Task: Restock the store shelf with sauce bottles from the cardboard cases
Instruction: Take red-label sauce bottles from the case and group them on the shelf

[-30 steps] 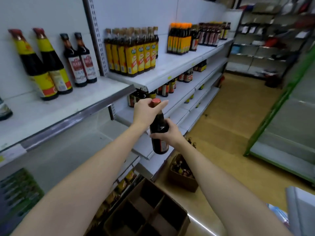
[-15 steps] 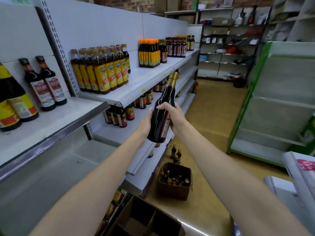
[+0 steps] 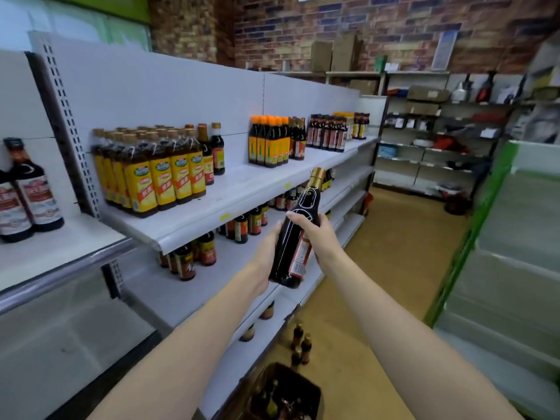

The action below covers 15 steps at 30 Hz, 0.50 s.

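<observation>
A dark sauce bottle (image 3: 298, 231) with a gold cap and a red-white label is held tilted in mid-air in front of the white store shelf (image 3: 242, 192). My left hand (image 3: 266, 259) cups its lower body from the left. My right hand (image 3: 315, 234) grips its upper body from the right, fingers curled over the shoulder. Rows of yellow-labelled bottles (image 3: 160, 177) stand on the upper shelf to the left of the held bottle. A cardboard case (image 3: 309, 392) holding several bottles sits on the floor below my arms.
Orange-capped bottles (image 3: 269, 144) and dark bottles (image 3: 327, 131) stand further along the shelf. Smaller bottles (image 3: 194, 259) line the lower shelf. A few loose bottles (image 3: 300, 344) stand on the floor. A green-framed shelf unit (image 3: 497, 237) borders the aisle on the right.
The bottle has risen and tilted, and the view has lifted toward the far wall. My left hand moved from the cap to the lower body; my right hand shifted up to the shoulder.
</observation>
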Motion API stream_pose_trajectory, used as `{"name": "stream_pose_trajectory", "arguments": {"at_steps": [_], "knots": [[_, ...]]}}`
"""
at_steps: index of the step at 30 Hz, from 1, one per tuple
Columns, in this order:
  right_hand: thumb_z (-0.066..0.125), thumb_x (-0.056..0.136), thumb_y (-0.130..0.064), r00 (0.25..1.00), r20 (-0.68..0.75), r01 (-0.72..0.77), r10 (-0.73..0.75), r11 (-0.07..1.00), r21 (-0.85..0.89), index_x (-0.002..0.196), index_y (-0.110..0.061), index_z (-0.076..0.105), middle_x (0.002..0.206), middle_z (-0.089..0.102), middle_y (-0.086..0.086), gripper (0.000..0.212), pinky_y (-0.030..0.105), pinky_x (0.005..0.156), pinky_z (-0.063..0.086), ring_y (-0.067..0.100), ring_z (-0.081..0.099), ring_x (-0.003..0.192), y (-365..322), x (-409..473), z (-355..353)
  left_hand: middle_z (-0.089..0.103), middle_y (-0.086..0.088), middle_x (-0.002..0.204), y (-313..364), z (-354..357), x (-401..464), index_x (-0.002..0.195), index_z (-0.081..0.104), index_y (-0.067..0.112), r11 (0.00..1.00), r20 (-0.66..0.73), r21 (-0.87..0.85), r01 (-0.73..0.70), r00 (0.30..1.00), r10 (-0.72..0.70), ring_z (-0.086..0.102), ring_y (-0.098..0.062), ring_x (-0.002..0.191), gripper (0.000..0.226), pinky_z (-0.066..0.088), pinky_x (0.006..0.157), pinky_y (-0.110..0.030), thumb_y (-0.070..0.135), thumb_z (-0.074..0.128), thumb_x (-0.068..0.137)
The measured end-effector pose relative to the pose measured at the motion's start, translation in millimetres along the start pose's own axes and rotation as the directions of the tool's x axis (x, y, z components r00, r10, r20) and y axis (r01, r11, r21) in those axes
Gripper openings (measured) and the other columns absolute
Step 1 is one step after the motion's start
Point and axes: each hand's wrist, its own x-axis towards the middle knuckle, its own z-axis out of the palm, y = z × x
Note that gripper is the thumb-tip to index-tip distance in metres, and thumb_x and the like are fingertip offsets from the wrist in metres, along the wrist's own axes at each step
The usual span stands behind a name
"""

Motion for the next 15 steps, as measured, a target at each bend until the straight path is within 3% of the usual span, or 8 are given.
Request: {"name": "stream_pose_trajectory", "arguments": {"at_steps": [3, 5, 7, 11, 15], "knots": [[0.072, 0.091, -0.048, 0.999, 0.047, -0.002, -0.001, 0.998, 0.065, 0.116, -0.014, 0.064, 0.102, 0.074, 0.006, 0.043, 0.040, 0.088, 0.058, 0.024, 0.072, 0.095, -9.7, 34.0, -27.0, 0.073, -0.020, 0.091, -3.1, 23.6, 25.8, 0.107, 0.073, 0.005, 0.998, 0.010, -0.036, 0.056, 0.998, -0.056, 0.069, -0.037, 0.074, 0.075, 0.057, 0.077, -0.051, 0.071, 0.040, 0.096], [0.060, 0.097, -0.052, 0.998, 0.056, -0.038, 0.032, 0.991, 0.125, 0.111, -0.012, 0.064, 0.090, 0.073, 0.006, 0.043, 0.037, 0.080, 0.058, 0.022, 0.071, 0.082, -14.5, 54.8, -39.8, 0.072, -0.022, 0.092, -7.5, 30.0, 43.0, 0.098, 0.077, 0.004, 0.994, 0.036, -0.036, 0.107, 0.994, -0.105, 0.069, -0.038, 0.074, 0.080, 0.055, 0.080, -0.053, 0.076, 0.042, 0.092], [0.053, 0.100, -0.054, 0.997, 0.061, -0.058, 0.049, 0.984, 0.166, 0.113, -0.009, 0.061, 0.090, 0.075, 0.010, 0.048, 0.035, 0.074, 0.058, 0.021, 0.070, 0.075, -15.9, 76.0, -50.5, 0.070, -0.021, 0.089, -9.3, 34.2, 58.2, 0.088, 0.080, 0.005, 0.986, 0.102, -0.038, 0.161, 0.982, -0.157, 0.067, -0.037, 0.074, 0.081, 0.055, 0.076, -0.048, 0.077, 0.041, 0.090], [0.058, 0.099, -0.051, 1.000, 0.018, -0.029, 0.026, 0.978, 0.204, 0.119, -0.004, 0.056, 0.093, 0.076, 0.015, 0.051, 0.045, 0.082, 0.059, 0.030, 0.071, 0.080, -6.8, 117.3, -65.9, 0.069, -0.017, 0.087, -8.8, 42.7, 97.7, 0.084, 0.079, 0.005, 0.964, 0.204, -0.066, 0.259, 0.949, -0.241, 0.065, -0.034, 0.074, 0.084, 0.051, 0.076, -0.043, 0.080, 0.041, 0.088], [0.061, 0.098, -0.048, 0.999, -0.052, 0.004, 0.003, 0.990, 0.141, 0.105, -0.005, 0.061, 0.083, 0.072, 0.010, 0.043, 0.044, 0.079, 0.059, 0.027, 0.070, 0.074, -0.4, 165.7, -85.0, 0.068, -0.022, 0.092, -6.7, 51.6, 162.5, 0.091, 0.077, 0.002, 0.963, 0.231, -0.027, 0.269, 0.939, -0.256, 0.067, -0.038, 0.080, 0.090, 0.053, 0.079, -0.049, 0.084, 0.040, 0.085]]}}
